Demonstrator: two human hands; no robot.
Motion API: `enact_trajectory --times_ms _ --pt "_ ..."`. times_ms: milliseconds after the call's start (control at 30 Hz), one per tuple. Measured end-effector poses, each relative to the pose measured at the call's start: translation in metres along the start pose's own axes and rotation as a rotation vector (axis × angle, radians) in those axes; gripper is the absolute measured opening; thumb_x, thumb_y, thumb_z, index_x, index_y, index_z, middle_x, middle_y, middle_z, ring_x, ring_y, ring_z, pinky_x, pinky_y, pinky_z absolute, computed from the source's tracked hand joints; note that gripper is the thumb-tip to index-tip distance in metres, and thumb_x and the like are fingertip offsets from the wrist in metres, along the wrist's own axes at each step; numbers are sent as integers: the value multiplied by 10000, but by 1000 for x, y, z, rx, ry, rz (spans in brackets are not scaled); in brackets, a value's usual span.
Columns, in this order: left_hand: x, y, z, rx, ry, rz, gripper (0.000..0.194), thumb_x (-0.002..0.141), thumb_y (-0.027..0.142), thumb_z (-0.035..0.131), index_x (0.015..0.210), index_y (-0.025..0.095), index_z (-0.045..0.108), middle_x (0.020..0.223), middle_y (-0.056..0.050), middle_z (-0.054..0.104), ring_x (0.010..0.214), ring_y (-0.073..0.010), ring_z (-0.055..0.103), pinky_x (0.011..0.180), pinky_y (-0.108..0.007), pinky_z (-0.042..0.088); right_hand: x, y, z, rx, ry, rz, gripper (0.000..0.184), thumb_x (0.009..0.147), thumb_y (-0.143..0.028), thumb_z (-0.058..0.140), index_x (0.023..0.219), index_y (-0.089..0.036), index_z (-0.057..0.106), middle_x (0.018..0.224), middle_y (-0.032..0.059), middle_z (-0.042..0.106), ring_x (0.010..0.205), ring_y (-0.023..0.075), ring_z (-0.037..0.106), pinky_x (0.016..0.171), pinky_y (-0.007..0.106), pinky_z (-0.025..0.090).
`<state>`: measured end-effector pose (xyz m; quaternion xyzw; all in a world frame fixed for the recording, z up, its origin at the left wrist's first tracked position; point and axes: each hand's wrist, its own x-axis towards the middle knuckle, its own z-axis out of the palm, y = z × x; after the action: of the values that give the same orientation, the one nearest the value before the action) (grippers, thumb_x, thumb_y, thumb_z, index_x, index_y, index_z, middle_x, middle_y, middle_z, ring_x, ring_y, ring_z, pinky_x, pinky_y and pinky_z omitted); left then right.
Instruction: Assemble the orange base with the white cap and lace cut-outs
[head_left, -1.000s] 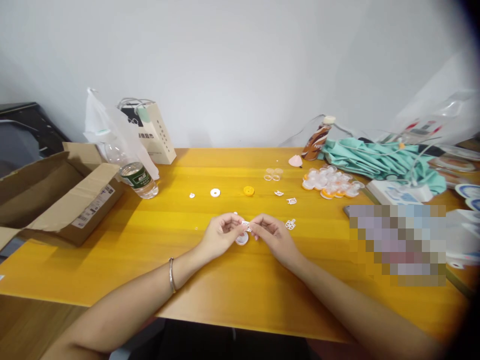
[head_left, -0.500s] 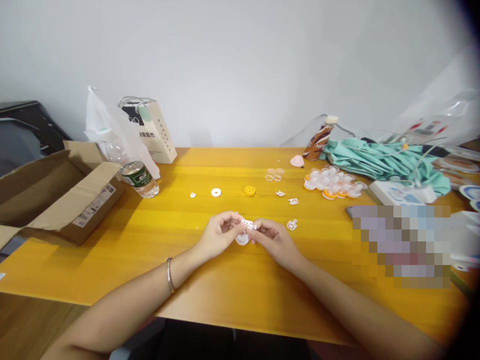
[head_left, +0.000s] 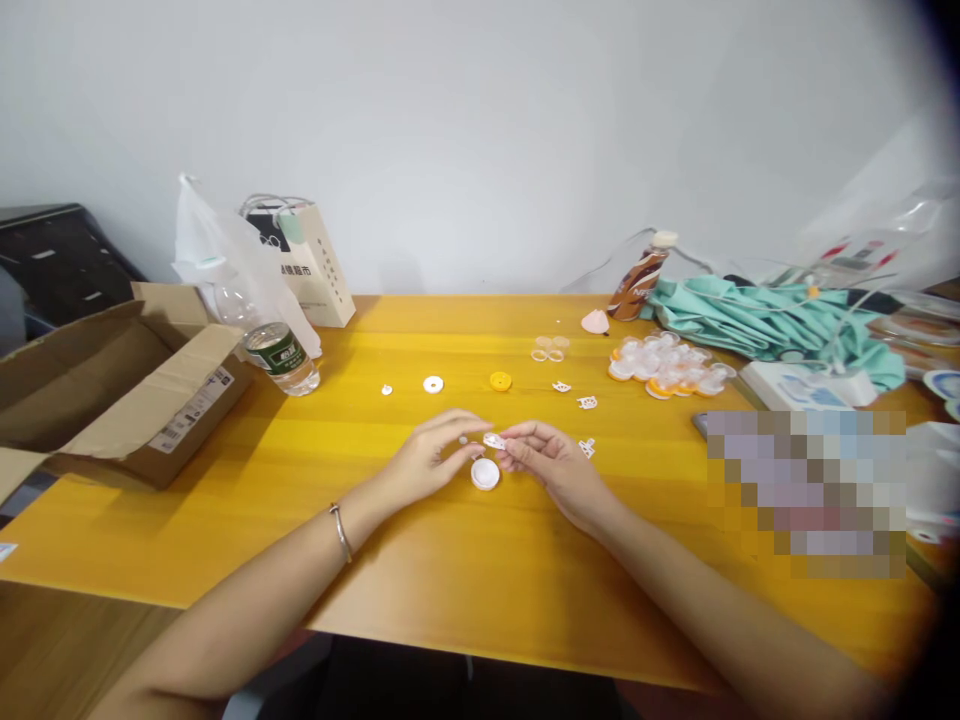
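Observation:
My right hand pinches a small white plastic part between thumb and fingertips, just above the table. Facing it, my left hand has thumb and fingers apart, with a gap between them and the white part. A tiny greyish piece shows by the left fingertips; I cannot tell whether they touch it. Below the gap between both hands lies a round white dish-like piece. Beside the right hand rests a white openwork plastic part, partly covered by the fingers.
Further back lie a white ring, a yellow disc, clear rings and more white cut-out parts. Clear and orange round pieces are heaped at right, before a teal cloth. A cardboard box and water bottle stand left.
My left hand has let go of the white part and drawn slightly left, its fingers opening. The part stays in my right hand, turned, and the round white piece below is more exposed.

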<state>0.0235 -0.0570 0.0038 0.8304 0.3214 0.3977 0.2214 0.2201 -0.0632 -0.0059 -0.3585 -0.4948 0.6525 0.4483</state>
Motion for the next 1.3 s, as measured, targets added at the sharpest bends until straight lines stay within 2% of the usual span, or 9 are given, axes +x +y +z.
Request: enact_trajectory --times_ms 67,167,300,533,733,933,1067,1167,1300 --pt "1 -4 -8 122 -119 -11 316 844 189 495 1158 204 531 1073 -85 572 1011 -177 522 905 -350 421 1 -1 -3 -64 31 -31 213 683 -307 694 836 -194 600 714 -6 657 663 117 601 680 276 461" --pt "1 -11 -14 283 -278 11 278 840 189 497 1104 231 572 1095 -73 553 1026 -191 495 915 -366 398 3 -3 -7 -126 26 -51 269 646 -286 720 868 -202 594 710 -15 657 689 121 608 727 291 463" --pt "-1 -19 -7 361 -325 25 226 852 221 483 1039 229 610 1097 -73 556 1037 -203 481 907 -371 387 4 -4 -9 -150 22 -35 263 624 -278 731 841 -199 607 748 -3 661 716 129 614 767 307 469" --pt "0 -18 -1 300 -233 3 196 862 214 457 938 192 636 996 -76 603 939 -182 530 855 -338 409 5 -2 -10 -135 74 -3 241 589 -275 754 772 -185 625 753 4 670 702 124 615 737 293 479" --pt "1 2 -1 30 3 -179 233 838 252 502 1038 176 594 907 -57 648 787 -132 581 700 -243 452 6 1 -12 -131 107 34 234 593 -279 749 762 -174 624 741 7 679 668 123 622 693 287 488" --pt "1 4 10 -363 1 -377 211 795 271 563 939 136 639 883 -78 677 713 -117 605 654 -222 474 5 2 -7 -105 92 83 242 595 -280 749 770 -168 625 724 5 683 640 116 624 668 277 492" --pt "0 1 14 -552 17 -488 291 734 267 643 982 119 608 851 -79 675 712 -126 622 676 -240 494 4 2 -5 -72 75 101 236 592 -272 752 764 -173 624 726 0 686 641 112 630 669 271 496" --pt "0 1 16 -510 28 -450 297 715 277 665 963 120 618 853 -79 666 732 -134 622 700 -256 498 3 2 -3 -60 49 109 240 583 -280 758 758 -176 629 714 -3 688 633 114 629 671 280 498" --pt "-1 3 15 -305 74 -294 210 740 273 641 911 152 668 866 -73 640 781 -140 597 724 -263 484 1 0 -2 -46 22 104 245 589 -294 756 768 -178 636 762 8 697 682 124 636 694 286 499"
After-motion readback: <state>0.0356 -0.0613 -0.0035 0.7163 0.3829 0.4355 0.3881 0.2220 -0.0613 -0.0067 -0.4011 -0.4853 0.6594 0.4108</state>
